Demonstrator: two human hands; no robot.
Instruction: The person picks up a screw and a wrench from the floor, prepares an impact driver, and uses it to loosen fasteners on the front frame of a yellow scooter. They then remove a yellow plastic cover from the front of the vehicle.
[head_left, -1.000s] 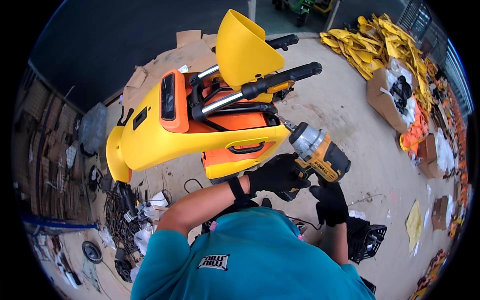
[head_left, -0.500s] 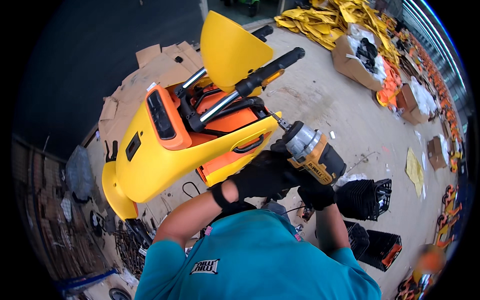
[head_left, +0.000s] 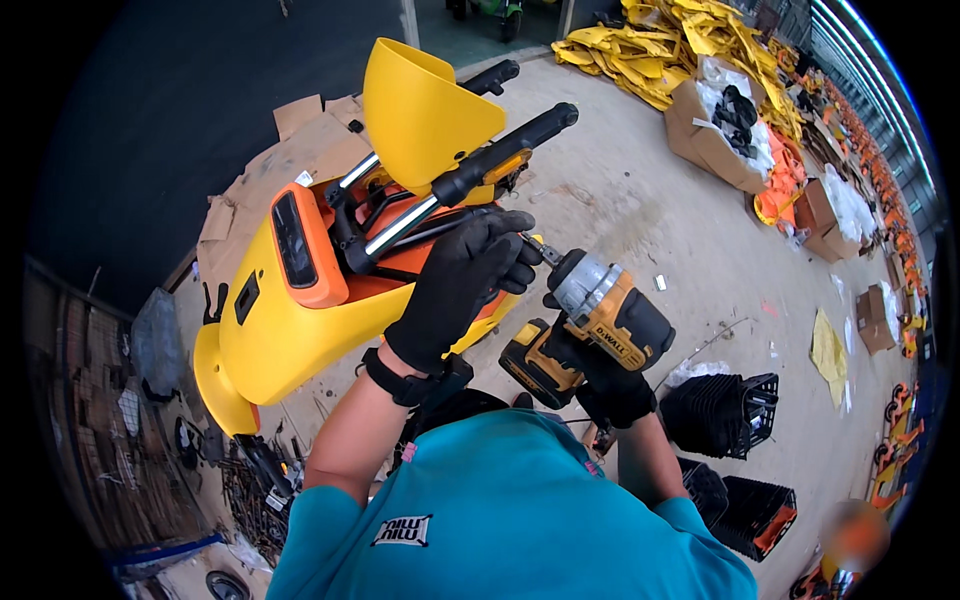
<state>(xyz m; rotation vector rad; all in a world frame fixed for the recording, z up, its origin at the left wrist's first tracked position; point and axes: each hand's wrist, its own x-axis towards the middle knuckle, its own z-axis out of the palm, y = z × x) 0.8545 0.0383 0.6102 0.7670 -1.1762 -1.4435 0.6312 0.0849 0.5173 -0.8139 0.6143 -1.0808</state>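
- Beyond the left hand [head_left: 455, 290], which hides part of it, sits a yellow scooter body [head_left: 310, 335].
- To the right, black crates [head_left: 712, 415]; farther off, boxes [head_left: 712, 140] and yellow panels [head_left: 690, 45].
- Drill [head_left: 612, 312]: in the right hand [head_left: 603, 378], fingers closed round it.
- Left fingers [head_left: 510, 222] bend beside the bit [head_left: 544, 252]; cannot tell if pinching.

My top [head_left: 570, 520] is a plain teal with short sleeves [head_left: 318, 535]. At nine o'clock on it sits a white rectangular patch [head_left: 402, 531], edged in black and printed with bold black characters. Small pink pieces [head_left: 409, 453] show at ten and two o'clock. Black gloves [head_left: 430, 325] cover my left hand [head_left: 465, 280] and right hand [head_left: 606, 378]; at seven o'clock from the left glove, a black band [head_left: 393, 379] circles my wrist.
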